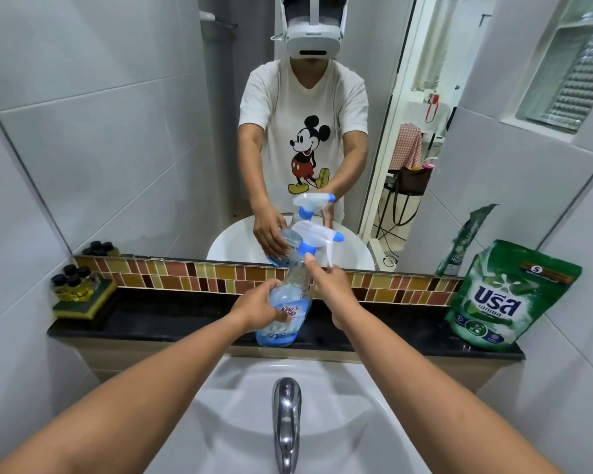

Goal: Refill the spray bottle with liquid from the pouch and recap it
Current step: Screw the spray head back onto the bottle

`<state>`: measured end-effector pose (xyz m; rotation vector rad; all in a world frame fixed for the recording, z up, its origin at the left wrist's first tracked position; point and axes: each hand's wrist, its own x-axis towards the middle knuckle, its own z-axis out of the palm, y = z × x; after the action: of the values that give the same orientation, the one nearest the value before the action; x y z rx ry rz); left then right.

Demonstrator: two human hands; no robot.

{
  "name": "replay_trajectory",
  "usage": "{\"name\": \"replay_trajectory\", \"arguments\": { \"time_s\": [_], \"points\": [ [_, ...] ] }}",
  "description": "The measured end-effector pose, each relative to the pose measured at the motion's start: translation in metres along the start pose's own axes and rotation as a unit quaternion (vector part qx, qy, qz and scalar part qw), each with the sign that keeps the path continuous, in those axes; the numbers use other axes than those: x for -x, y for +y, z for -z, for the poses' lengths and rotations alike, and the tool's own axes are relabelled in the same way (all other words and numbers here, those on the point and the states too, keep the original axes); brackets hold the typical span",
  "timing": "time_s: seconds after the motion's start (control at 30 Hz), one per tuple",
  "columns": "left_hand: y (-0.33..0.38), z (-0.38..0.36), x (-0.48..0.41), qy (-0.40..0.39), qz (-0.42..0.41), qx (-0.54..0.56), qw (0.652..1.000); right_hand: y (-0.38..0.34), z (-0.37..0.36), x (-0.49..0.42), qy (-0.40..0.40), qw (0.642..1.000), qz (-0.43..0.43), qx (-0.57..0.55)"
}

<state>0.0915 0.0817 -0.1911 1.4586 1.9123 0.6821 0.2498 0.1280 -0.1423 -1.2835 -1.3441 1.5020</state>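
Note:
A clear spray bottle (pixel 285 313) with a blue label stands tilted on the black ledge (pixel 172 319) behind the sink. My left hand (pixel 259 307) grips its body. Its white and blue trigger head (pixel 317 239) sits on the neck, leaning right. My right hand (pixel 332 283) holds the neck just under the blue collar, thumb up against it. A green refill pouch (pixel 507 295) stands upright on the ledge at the far right, away from both hands.
A white sink (pixel 356 405) with a chrome tap (pixel 286 422) lies below my arms. Several small black-capped bottles (pixel 72 282) stand on a sponge at the ledge's left end. A mirror (pixel 151 131) above the tiled strip reflects the person and bottle.

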Motion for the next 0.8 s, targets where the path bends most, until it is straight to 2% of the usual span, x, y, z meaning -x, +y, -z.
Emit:
{"name": "replay_trajectory", "arguments": {
  "time_s": [0.17,0.33,0.6,0.8],
  "points": [
    [-0.005,0.005,-0.003,-0.014,0.004,0.002,1.0,-0.019,0.018,-0.005,0.082,0.993,0.082,-0.031],
    [0.0,0.004,-0.003,-0.029,-0.003,-0.026,0.999,-0.039,0.03,-0.011,0.055,0.988,0.142,-0.005],
    [-0.006,0.007,-0.007,-0.044,-0.004,0.003,0.999,-0.042,0.031,-0.014,-0.011,0.993,0.114,-0.022],
    [-0.011,0.009,-0.012,-0.061,-0.007,0.018,0.998,-0.042,0.027,-0.014,-0.009,0.993,0.112,-0.033]
  ]
}}
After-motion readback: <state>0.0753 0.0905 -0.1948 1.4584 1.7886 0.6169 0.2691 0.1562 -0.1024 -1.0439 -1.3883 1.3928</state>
